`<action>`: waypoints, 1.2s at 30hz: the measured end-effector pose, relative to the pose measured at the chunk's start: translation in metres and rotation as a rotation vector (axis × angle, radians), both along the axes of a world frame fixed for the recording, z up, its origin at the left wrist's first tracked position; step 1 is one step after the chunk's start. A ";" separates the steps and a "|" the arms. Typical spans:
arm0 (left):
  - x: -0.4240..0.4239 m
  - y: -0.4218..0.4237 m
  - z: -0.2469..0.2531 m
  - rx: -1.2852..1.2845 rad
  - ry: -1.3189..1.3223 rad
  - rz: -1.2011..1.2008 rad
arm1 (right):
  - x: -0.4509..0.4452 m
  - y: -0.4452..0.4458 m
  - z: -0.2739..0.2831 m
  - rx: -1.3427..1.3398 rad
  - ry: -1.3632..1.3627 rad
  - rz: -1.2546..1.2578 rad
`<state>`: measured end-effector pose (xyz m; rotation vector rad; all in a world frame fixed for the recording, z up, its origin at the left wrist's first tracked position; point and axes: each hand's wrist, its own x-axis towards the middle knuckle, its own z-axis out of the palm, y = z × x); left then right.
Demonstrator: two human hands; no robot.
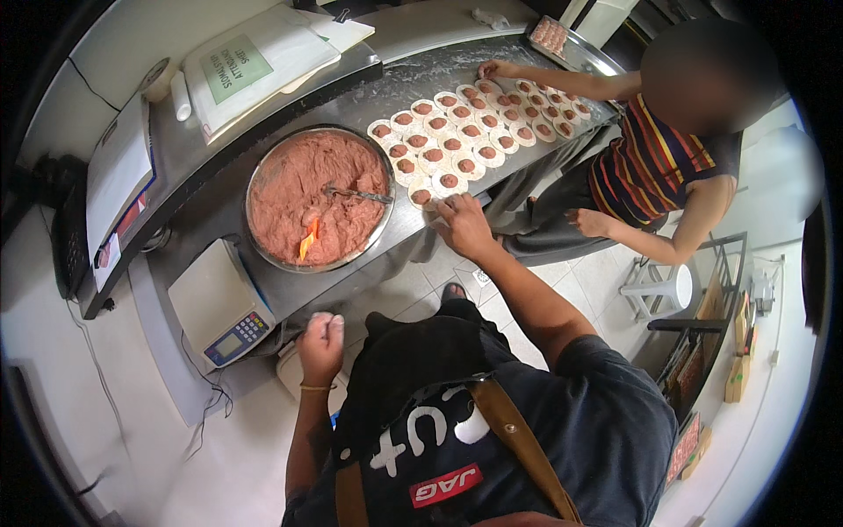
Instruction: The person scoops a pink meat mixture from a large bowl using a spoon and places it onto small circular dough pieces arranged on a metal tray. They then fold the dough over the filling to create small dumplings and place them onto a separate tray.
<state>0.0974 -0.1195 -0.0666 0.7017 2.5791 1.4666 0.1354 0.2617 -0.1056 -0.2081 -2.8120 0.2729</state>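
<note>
My left hand (321, 349) is curled into a loose fist beside the scale, with pale residue on its fingertips and nothing visible in it. At the table's near edge, the fingertips of my right hand (464, 227) are at the rim of a round dough wrapper (433, 205) topped with meat; whether they pinch it is unclear. Rows of overlapping wrappers (452, 143), each bearing a lump of filling, cover the metal table (316, 288) beyond. Left of them stands a large metal bowl (248, 217) of ground meat mixture (296, 171), holding a metal utensil (359, 194) and an orange-yellow item (308, 240).
A co-worker (649, 158) stands at the right, one hand (498, 69) at the far wrappers. A digital scale (217, 296) sits left of the bowl. Folders (263, 59) lie on the raised shelf. Farther off are a metal tray (589, 58) and a white stool (658, 290).
</note>
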 end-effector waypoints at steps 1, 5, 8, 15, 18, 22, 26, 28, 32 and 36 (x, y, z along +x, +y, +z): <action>0.002 0.016 0.004 -0.014 -0.056 -0.030 | -0.009 0.001 0.004 0.039 -0.007 0.013; 0.005 0.076 -0.021 0.095 -0.057 -0.111 | -0.009 0.007 0.003 0.151 -0.183 0.183; 0.008 0.122 -0.069 0.133 -0.221 -0.116 | -0.003 0.011 -0.004 0.126 -0.038 0.259; 0.019 0.223 -0.132 0.762 -1.125 0.150 | 0.005 0.023 -0.004 -0.031 0.074 0.249; 0.020 0.247 -0.136 0.873 -1.118 0.218 | -0.002 0.047 -0.016 0.004 0.124 0.354; 0.020 0.260 -0.150 1.180 -1.074 0.197 | -0.007 0.042 -0.010 -0.097 0.115 0.409; 0.027 0.262 -0.149 1.434 -0.970 0.132 | 0.025 0.025 -0.010 -0.163 0.097 0.481; 0.036 0.257 -0.131 1.420 -0.880 0.024 | 0.048 0.020 -0.005 -0.178 0.070 0.486; 0.061 0.243 -0.082 1.312 -0.954 0.190 | 0.086 0.029 -0.001 -0.760 0.175 0.366; 0.067 0.241 -0.033 1.195 -0.903 0.171 | 0.095 0.024 -0.018 -1.146 -0.041 0.088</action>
